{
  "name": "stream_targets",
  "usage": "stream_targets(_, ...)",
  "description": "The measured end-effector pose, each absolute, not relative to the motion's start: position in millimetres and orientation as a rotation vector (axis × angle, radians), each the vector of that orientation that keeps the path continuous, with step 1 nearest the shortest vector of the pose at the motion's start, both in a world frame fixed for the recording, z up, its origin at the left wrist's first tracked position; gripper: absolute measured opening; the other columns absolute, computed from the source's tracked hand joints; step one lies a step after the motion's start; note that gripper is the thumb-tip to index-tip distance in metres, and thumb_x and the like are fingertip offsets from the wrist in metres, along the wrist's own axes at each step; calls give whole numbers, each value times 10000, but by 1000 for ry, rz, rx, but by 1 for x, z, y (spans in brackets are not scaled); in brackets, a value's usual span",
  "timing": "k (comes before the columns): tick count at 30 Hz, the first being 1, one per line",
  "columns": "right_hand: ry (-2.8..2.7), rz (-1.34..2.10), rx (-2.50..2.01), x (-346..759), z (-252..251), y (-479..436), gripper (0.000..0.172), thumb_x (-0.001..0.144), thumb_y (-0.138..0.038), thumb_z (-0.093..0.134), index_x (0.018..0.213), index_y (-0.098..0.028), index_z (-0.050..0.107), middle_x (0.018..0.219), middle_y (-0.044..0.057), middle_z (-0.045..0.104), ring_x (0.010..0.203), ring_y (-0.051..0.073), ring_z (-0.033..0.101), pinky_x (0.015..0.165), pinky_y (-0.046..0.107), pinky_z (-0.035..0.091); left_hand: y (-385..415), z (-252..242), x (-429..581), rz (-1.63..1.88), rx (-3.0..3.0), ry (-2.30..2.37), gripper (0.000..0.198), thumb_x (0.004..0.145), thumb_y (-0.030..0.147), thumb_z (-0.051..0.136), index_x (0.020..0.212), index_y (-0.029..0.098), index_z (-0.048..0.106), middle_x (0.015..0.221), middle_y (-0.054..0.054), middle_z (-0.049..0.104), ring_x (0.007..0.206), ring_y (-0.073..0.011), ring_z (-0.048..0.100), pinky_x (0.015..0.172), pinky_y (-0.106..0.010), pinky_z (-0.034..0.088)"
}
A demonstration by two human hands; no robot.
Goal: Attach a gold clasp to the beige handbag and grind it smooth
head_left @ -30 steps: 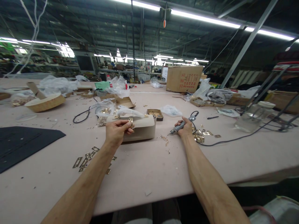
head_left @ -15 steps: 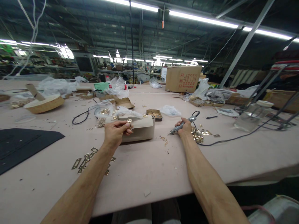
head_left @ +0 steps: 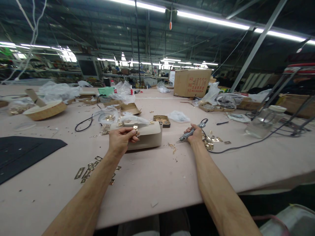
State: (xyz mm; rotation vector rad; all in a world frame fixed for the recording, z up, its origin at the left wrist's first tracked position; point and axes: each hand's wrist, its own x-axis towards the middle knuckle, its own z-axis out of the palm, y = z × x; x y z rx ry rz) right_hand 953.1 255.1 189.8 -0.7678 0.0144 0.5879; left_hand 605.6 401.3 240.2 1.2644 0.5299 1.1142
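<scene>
A small beige handbag (head_left: 147, 137) lies on the pink worktable (head_left: 152, 177) in front of me. My left hand (head_left: 120, 139) is closed over its front, the fingers pinching a gold metal clasp (head_left: 135, 128) on the flap. To the right, my right hand (head_left: 195, 134) grips a grey corded electric screwdriver (head_left: 190, 132), its tip pointing left toward the bag and resting near the table. Small gold screws (head_left: 173, 147) lie scattered between the bag and the tool.
Flat gold plates (head_left: 91, 167) lie by my left forearm, more gold fittings (head_left: 209, 141) right of my right hand. A small tray of parts (head_left: 162, 120), plastic bags (head_left: 179, 116), a black mat (head_left: 22, 152), a cardboard box (head_left: 192, 82) and a clear jar (head_left: 264, 123) stand around.
Both hands keep their grip and place; the view has only drifted slightly, shifting everything a little left and up.
</scene>
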Motion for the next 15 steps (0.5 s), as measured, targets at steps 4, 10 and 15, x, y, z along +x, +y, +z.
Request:
stream_targets(4, 13, 633, -802, 948, 191, 256, 260, 771, -171, 648, 741, -223, 395, 525, -87, 419, 392, 80, 419, 396, 240, 450, 402, 240, 606, 1118, 1262, 529, 350, 586, 287, 905, 817, 71, 756, 697, -113, 745, 489, -158, 651, 434, -234, 501)
stream_targets(10, 10, 661, -825, 944, 193, 257, 278, 764, -164, 642, 725, -225, 374, 507, -87, 400, 383, 82, 403, 373, 234, 423, 403, 239, 606, 1116, 1280, 533, 344, 593, 304, 900, 808, 76, 757, 700, -112, 743, 491, -156, 649, 437, -239, 500)
stream_targets(15, 0, 676, -826, 943, 192, 259, 259, 773, -173, 636, 736, -223, 385, 513, -83, 418, 393, 82, 414, 380, 232, 432, 402, 239, 606, 1120, 1268, 537, 344, 587, 293, 898, 812, 75, 755, 704, -115, 745, 491, -161, 649, 436, -243, 497)
